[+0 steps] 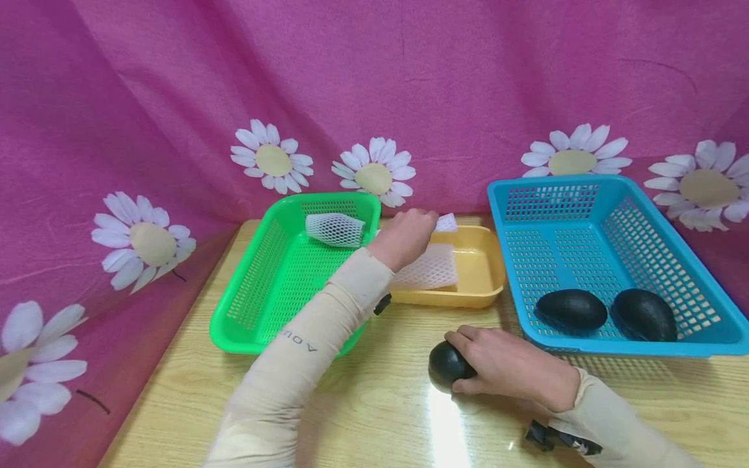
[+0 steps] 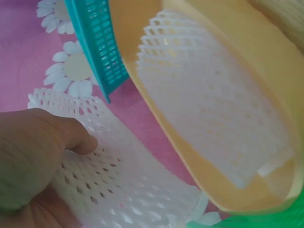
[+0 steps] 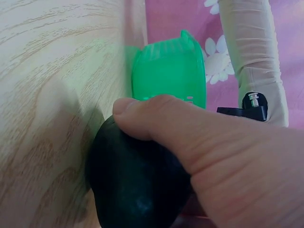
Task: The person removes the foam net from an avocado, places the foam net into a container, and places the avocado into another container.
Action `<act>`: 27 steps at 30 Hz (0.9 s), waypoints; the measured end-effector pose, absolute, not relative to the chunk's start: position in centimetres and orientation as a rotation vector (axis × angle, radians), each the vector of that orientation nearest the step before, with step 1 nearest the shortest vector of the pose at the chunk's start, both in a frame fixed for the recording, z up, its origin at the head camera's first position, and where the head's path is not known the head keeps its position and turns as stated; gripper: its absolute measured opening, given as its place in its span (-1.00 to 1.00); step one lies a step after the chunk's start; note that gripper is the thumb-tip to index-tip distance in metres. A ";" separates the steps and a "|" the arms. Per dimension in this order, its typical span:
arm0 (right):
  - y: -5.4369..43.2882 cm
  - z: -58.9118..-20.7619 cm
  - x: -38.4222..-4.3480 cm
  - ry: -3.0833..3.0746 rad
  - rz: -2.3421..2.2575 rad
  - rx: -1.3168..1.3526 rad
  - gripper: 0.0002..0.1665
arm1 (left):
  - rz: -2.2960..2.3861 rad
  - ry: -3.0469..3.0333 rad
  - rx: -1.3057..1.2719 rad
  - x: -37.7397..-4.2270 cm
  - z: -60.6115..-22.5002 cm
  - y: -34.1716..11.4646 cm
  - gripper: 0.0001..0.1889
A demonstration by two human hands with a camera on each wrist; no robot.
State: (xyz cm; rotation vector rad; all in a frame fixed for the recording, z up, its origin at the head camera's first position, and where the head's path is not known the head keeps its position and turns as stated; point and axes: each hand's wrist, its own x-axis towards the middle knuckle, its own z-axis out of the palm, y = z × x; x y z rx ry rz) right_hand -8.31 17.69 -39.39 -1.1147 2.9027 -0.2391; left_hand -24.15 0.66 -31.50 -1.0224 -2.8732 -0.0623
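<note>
My left hand [image 1: 406, 237] is above the yellow tray [image 1: 476, 263] and pinches a white foam net sleeve [image 2: 102, 175] between thumb and fingers. Another flat foam net [image 1: 430, 266] lies in that tray. On the table, my right hand [image 1: 509, 364] grips a dark avocado [image 1: 449, 362], thumb on one side and fingers over the other. The right wrist view shows the avocado [image 3: 137, 175] close up, smooth and pear-shaped, against the wood.
A green basket [image 1: 234, 325] on the left has a puffed-out foam net [image 1: 335, 230] in it; its contents cannot be made out. At right stands a blue basket [image 1: 620, 348] with two dark avocados [image 1: 572, 311] near its front wall. A pink flowered cloth [image 1: 456, 84] hangs behind.
</note>
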 end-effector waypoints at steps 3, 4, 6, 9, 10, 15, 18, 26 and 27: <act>17.7 -39.4 -8.3 2.906 -0.244 -1.124 -0.26 | -0.040 -2.881 -1.028 -24.2 -32.1 0.9 -0.75; 17.7 -39.4 -8.3 2.908 -0.246 -1.127 -0.26 | -0.032 -2.883 -1.030 -24.2 -32.4 0.9 -0.75; 17.7 -39.4 -8.3 2.909 -0.251 -1.129 -0.28 | -0.022 -2.892 -1.028 -24.2 -32.8 1.1 -0.75; 17.7 -39.4 -8.3 2.908 -0.254 -1.129 -0.28 | -0.007 -2.904 -1.029 -24.2 -33.5 1.3 -0.74; 17.7 -39.4 -8.3 2.905 -0.255 -1.126 -0.28 | 0.008 -2.907 -1.029 -24.2 -33.8 1.4 -0.74; 17.7 -39.3 -8.4 2.897 -0.264 -1.129 -0.30 | 0.083 -2.929 -1.020 -24.1 -35.1 1.8 -0.73; 17.7 -39.3 -8.4 2.890 -0.273 -1.129 -0.30 | 0.099 -2.957 -1.022 -24.0 -35.6 1.9 -0.73; 17.6 -39.2 -8.3 2.882 -0.260 -1.090 -0.26 | 0.035 -3.038 -1.016 -23.7 -36.8 1.8 -0.71; 17.6 -39.2 -8.3 2.885 -0.257 -1.090 -0.26 | 0.029 -3.049 -1.009 -23.7 -36.9 1.7 -0.69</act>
